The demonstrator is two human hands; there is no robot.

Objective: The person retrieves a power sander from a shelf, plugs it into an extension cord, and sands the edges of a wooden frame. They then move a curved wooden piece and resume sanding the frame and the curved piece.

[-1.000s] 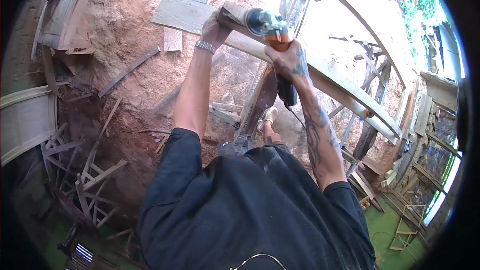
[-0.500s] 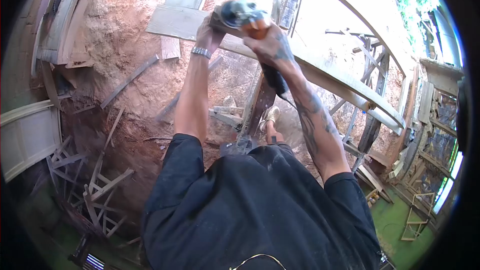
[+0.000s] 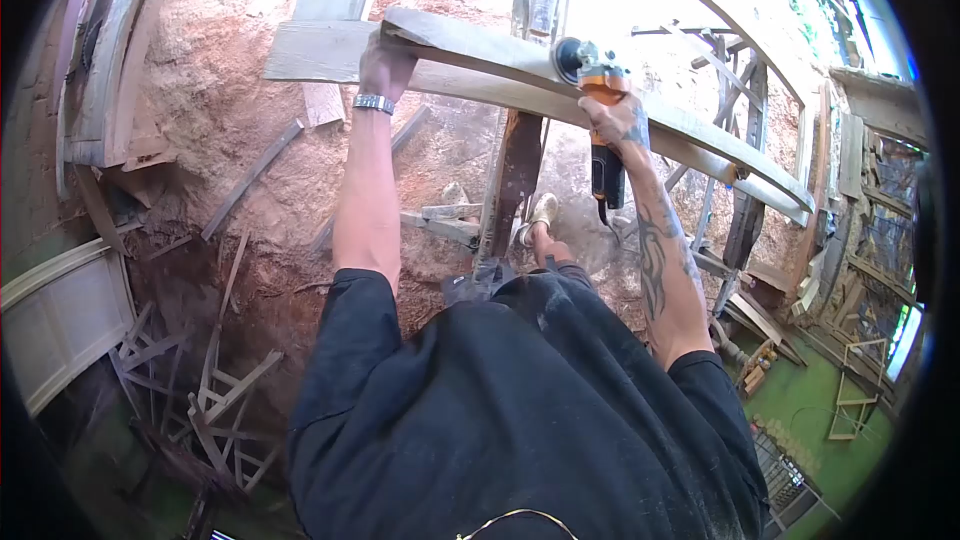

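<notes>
My right hand [image 3: 620, 122] is wrapped round an orange and black angle grinder [image 3: 606, 165], its cord hanging down. The dark round disc [image 3: 569, 60] of the grinder lies against the upper side of a long curved wooden beam [image 3: 480, 48], or very close to it. At the beam's left end, my left hand [image 3: 386, 70] is closed round the wood, its fingers partly hidden behind the end. A metal watch band circles my left wrist. Below the curved piece runs another beam [image 3: 470, 88], resting on a dark upright post [image 3: 518, 170].
Flat boards [image 3: 315, 48] lie behind my left hand. Loose sticks [image 3: 255, 178] are scattered over the reddish ground, and a tangle of wooden offcuts [image 3: 225, 410] stands at the lower left. A pale panel [image 3: 70, 315] is at the far left; stacked timber [image 3: 870, 270] lines the right.
My right hand has carried the angle grinder rightward along the curved beam, away from my left hand. The left hand keeps hold of the beam's end. The view has shifted slightly.
</notes>
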